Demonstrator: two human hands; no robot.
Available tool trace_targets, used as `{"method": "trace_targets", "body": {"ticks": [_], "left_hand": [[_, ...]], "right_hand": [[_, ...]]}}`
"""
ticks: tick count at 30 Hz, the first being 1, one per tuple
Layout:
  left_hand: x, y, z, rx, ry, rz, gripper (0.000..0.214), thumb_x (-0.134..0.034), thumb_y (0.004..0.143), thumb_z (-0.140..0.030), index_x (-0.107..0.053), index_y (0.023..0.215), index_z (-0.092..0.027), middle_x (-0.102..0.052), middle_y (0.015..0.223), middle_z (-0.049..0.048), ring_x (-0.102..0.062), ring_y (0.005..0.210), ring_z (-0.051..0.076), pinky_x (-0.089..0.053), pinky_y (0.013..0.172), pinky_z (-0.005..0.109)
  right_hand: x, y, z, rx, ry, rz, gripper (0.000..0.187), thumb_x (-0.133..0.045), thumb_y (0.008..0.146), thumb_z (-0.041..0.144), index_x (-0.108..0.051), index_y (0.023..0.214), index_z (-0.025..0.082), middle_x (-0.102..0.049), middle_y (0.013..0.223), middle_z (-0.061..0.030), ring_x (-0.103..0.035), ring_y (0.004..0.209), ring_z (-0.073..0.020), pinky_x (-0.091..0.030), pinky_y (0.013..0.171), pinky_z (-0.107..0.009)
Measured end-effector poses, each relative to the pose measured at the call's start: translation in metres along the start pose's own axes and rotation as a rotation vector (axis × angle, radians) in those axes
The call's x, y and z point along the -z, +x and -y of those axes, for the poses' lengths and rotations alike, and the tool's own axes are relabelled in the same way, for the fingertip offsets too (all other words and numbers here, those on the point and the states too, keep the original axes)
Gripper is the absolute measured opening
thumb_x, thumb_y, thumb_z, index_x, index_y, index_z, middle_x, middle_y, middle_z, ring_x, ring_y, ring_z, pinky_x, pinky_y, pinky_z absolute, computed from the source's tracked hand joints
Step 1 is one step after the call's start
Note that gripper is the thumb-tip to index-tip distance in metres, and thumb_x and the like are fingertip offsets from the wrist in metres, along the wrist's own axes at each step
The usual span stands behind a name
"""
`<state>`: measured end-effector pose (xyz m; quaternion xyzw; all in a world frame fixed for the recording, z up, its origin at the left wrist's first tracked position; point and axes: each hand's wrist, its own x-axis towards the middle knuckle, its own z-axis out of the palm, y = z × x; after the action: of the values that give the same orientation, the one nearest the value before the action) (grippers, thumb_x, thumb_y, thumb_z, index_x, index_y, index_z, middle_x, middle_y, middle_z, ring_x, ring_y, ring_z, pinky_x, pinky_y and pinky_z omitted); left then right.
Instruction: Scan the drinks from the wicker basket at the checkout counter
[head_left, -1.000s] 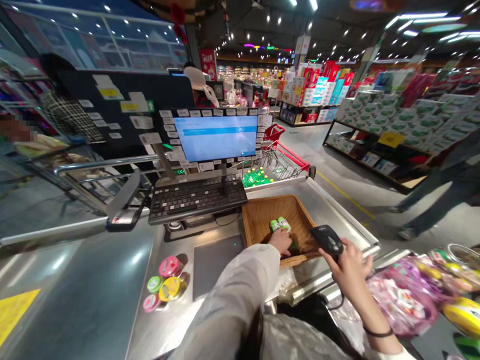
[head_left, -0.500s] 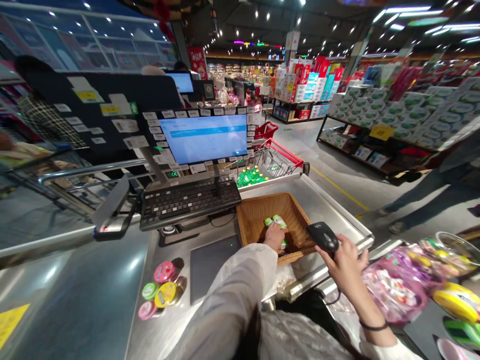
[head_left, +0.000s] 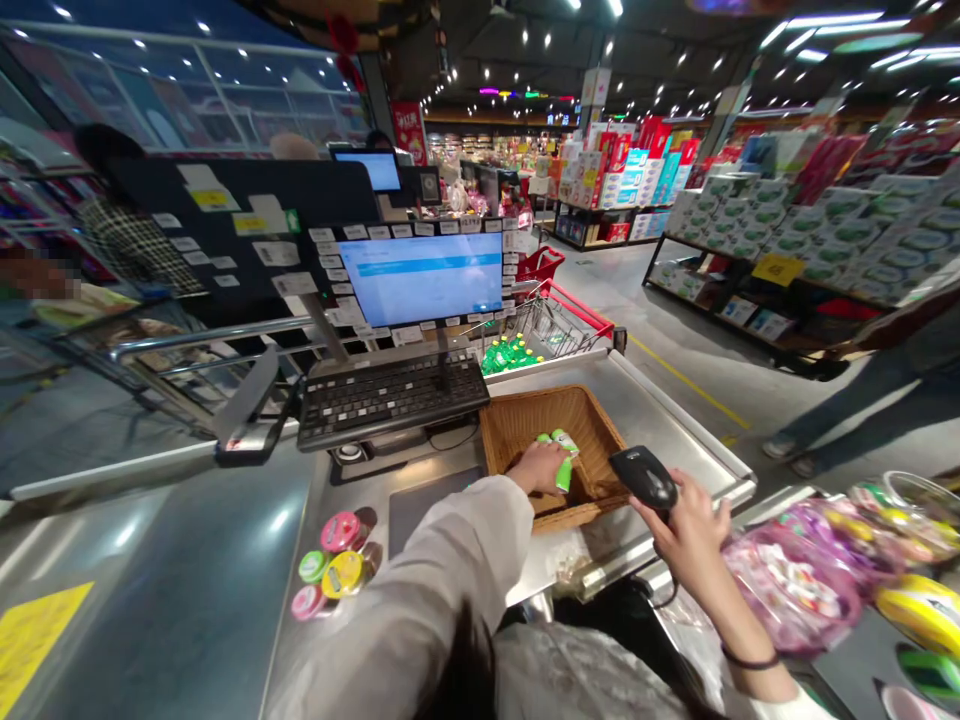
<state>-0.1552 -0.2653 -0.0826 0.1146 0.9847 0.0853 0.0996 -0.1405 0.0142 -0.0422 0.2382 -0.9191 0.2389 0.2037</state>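
My left hand (head_left: 540,467) reaches into a brown woven basket (head_left: 589,412), its fingers closed around a small green-and-white container (head_left: 563,476). Other small green-and-white containers (head_left: 562,440) lie just beyond the fingertips, partly hidden. In my right hand (head_left: 694,525) is a black handheld barcode scanner (head_left: 643,477), held over the basket's right edge with its cable hanging below. Several small lidded jars stand left of my sleeve, among them a yellow-lidded jar (head_left: 343,574) and a pink-lidded jar (head_left: 340,531).
Behind the jars are a black keyboard (head_left: 394,397) and a lit monitor (head_left: 424,275). A shopping cart (head_left: 555,325) with green bottles stands past the metal counter (head_left: 667,420). Bagged goods (head_left: 795,585) lie at right. A person's legs (head_left: 847,420) show beyond them.
My left hand has shifted left inside the basket, turning so that a green container shows at its fingers. The right hand and scanner stay nearly in place. The view has swung slightly left.
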Motion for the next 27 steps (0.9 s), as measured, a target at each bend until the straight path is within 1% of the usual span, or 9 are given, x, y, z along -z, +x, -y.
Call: {"method": "trace_targets", "body": {"ticks": [3, 5, 8, 11, 13, 15, 18, 23, 27], "left_hand": [[0.039, -0.045, 0.017, 0.003, -0.158, -0.118, 0.084, -0.077, 0.071, -0.038, -0.040, 0.145, -0.027, -0.058, 0.145, 0.0091, -0.055, 0.132, 0.029, -0.041, 0.105, 0.041], [0.064, -0.082, 0.026, 0.029, -0.215, -0.181, 0.082, -0.075, 0.072, -0.038, -0.039, 0.144, -0.025, -0.063, 0.139, 0.0082, -0.059, 0.128, 0.028, -0.039, 0.106, 0.041], [0.096, -0.139, 0.034, 0.023, -0.221, -0.246, 0.080, -0.072, 0.074, -0.040, -0.037, 0.145, -0.025, -0.063, 0.139, 0.0084, -0.062, 0.125, 0.027, -0.035, 0.109, 0.041], [0.115, -0.187, 0.041, 0.001, -0.156, -0.279, 0.083, -0.073, 0.071, -0.033, -0.037, 0.146, -0.026, -0.052, 0.153, 0.0103, -0.050, 0.139, 0.028, -0.030, 0.112, 0.040], [0.121, -0.212, 0.046, 0.022, -0.114, -0.295, 0.081, -0.074, 0.070, -0.032, -0.041, 0.144, -0.027, -0.051, 0.154, 0.0096, -0.044, 0.144, 0.029, -0.029, 0.112, 0.040], [0.122, -0.232, 0.052, 0.049, -0.097, -0.308, 0.075, -0.074, 0.072, -0.033, -0.045, 0.142, -0.027, -0.056, 0.149, 0.0085, -0.046, 0.141, 0.028, -0.029, 0.111, 0.039], [0.118, -0.253, 0.059, 0.074, -0.099, -0.314, 0.072, -0.074, 0.074, -0.036, -0.048, 0.141, -0.027, -0.060, 0.144, 0.0079, -0.050, 0.137, 0.027, -0.029, 0.109, 0.037], [0.112, -0.272, 0.066, 0.101, -0.100, -0.306, 0.072, -0.075, 0.075, -0.038, -0.050, 0.141, -0.026, -0.060, 0.143, 0.0091, -0.052, 0.135, 0.028, -0.029, 0.111, 0.038], [0.112, -0.279, 0.068, 0.082, -0.109, -0.305, 0.073, -0.075, 0.074, -0.037, -0.049, 0.141, -0.026, -0.060, 0.143, 0.0096, -0.052, 0.136, 0.028, -0.027, 0.113, 0.039]], "right_hand": [[-0.006, -0.003, 0.010, 0.084, 0.057, 0.043, 0.060, -0.038, 0.097, 0.068, -0.064, 0.124, 0.022, -0.062, 0.132, -0.0173, -0.051, 0.130, -0.0386, -0.013, 0.113, -0.073], [-0.010, -0.003, 0.025, 0.140, 0.095, 0.074, 0.058, -0.040, 0.097, 0.066, -0.062, 0.128, 0.022, -0.061, 0.133, -0.0174, -0.051, 0.131, -0.0375, -0.012, 0.115, -0.072], [-0.012, 0.001, 0.059, 0.250, 0.143, 0.124, 0.055, -0.043, 0.097, 0.062, -0.058, 0.132, 0.023, -0.061, 0.135, -0.0158, -0.049, 0.135, -0.0356, -0.011, 0.117, -0.070], [-0.011, 0.005, 0.098, 0.389, 0.175, 0.196, 0.050, -0.047, 0.096, 0.059, -0.059, 0.132, 0.026, -0.061, 0.136, -0.0134, -0.047, 0.138, -0.0346, -0.008, 0.119, -0.069], [-0.009, 0.005, 0.122, 0.465, 0.182, 0.238, 0.048, -0.050, 0.097, 0.057, -0.059, 0.133, 0.027, -0.060, 0.138, -0.0123, -0.045, 0.139, -0.0344, -0.006, 0.120, -0.069], [-0.008, 0.004, 0.140, 0.519, 0.186, 0.270, 0.050, -0.052, 0.096, 0.056, -0.057, 0.136, 0.028, -0.059, 0.139, -0.0123, -0.044, 0.140, -0.0348, -0.008, 0.120, -0.069], [-0.008, 0.001, 0.158, 0.574, 0.192, 0.296, 0.053, -0.055, 0.095, 0.057, -0.056, 0.139, 0.028, -0.058, 0.140, -0.0127, -0.045, 0.139, -0.0362, -0.011, 0.119, -0.069], [-0.010, -0.005, 0.177, 0.668, 0.192, 0.313, 0.050, -0.054, 0.096, 0.056, -0.058, 0.137, 0.027, -0.059, 0.138, -0.0132, -0.044, 0.139, -0.0363, -0.011, 0.119, -0.069], [-0.013, -0.009, 0.186, 0.662, 0.182, 0.283, 0.049, -0.052, 0.097, 0.056, -0.058, 0.135, 0.024, -0.059, 0.138, -0.0150, -0.043, 0.140, -0.0362, -0.010, 0.118, -0.069]]}}
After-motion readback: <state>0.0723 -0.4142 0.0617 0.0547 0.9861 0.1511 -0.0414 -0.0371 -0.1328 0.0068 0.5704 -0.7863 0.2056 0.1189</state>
